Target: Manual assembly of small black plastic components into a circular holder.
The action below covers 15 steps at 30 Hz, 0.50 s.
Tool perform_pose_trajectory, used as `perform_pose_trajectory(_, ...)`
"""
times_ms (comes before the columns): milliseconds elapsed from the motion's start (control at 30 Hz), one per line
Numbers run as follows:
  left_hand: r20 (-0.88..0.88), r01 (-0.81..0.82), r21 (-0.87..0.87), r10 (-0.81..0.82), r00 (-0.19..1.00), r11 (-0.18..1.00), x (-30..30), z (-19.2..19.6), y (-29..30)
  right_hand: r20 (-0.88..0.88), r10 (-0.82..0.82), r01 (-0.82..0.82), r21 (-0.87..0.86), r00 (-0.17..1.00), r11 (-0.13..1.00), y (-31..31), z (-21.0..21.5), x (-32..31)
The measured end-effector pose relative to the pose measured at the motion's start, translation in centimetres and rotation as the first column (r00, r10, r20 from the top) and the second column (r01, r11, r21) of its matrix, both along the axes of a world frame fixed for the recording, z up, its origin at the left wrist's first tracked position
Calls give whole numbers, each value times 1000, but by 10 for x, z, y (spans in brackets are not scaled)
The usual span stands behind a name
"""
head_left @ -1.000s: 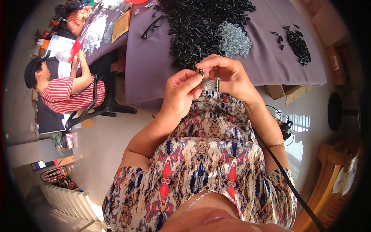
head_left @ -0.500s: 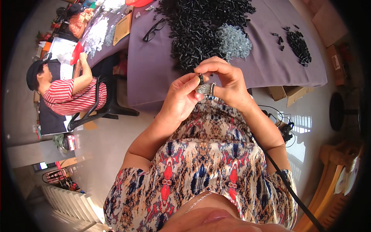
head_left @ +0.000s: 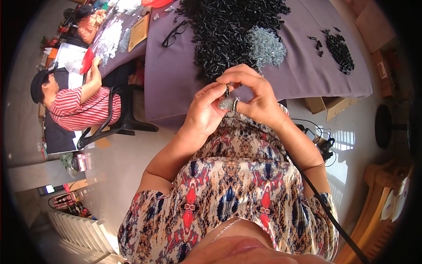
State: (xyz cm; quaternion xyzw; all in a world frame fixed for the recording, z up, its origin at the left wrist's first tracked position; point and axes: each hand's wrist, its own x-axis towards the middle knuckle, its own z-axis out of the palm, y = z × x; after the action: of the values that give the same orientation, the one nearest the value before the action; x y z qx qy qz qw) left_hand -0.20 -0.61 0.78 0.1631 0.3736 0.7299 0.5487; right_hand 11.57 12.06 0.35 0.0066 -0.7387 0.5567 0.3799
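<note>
My two hands meet in front of my body, at the near edge of the cloth-covered table (head_left: pixel 169 88). Between the fingertips of my left hand (head_left: pixel 203 108) is a small black tube-like piece (head_left: pixel 227 92), held upright. The index finger of my right hand (head_left: pixel 261 94) presses on its top end, and the right thumb comes in from below. That thumb wears a grey, rough-looking cover (head_left: pixel 226 104) with a band round it. Beyond my hands lies a big heap of short black tubes (head_left: pixel 220 39), with a pile of small see-through pieces (head_left: pixel 266 46) on its right side.
Eyeglasses (head_left: pixel 175 34) lie left of the heap. A smaller group of black tubes (head_left: pixel 340 53) is at the right. On the left, a person in a striped shirt (head_left: pixel 83 103) sits at another table. An open cardboard box (head_left: pixel 323 105) and cables (head_left: pixel 323 143) are on the floor.
Both hands have shifted slightly left, and the right thumb with its grey cover has moved left and a little down. The other person's arm has shifted.
</note>
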Motion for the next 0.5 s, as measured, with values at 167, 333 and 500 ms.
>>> perform_pose_trajectory(167, -11, 28, 17, -28, 1000, 999, -4, -9, -2, 23, -39, 36, 122, 999, 992, 2, -2, 1)
perform_pose_trajectory(333, -52, 40, 20, -39, 998, 999, -6, -9, -5, 23, -36, 33, 143, 999, 989, 1, -2, 2)
perform_pose_trajectory(500, -75, 28, -24, -30, 997, 999, -4, -7, -6, -4, -90, 90, 163, 996, 983, -1, 2, 3)
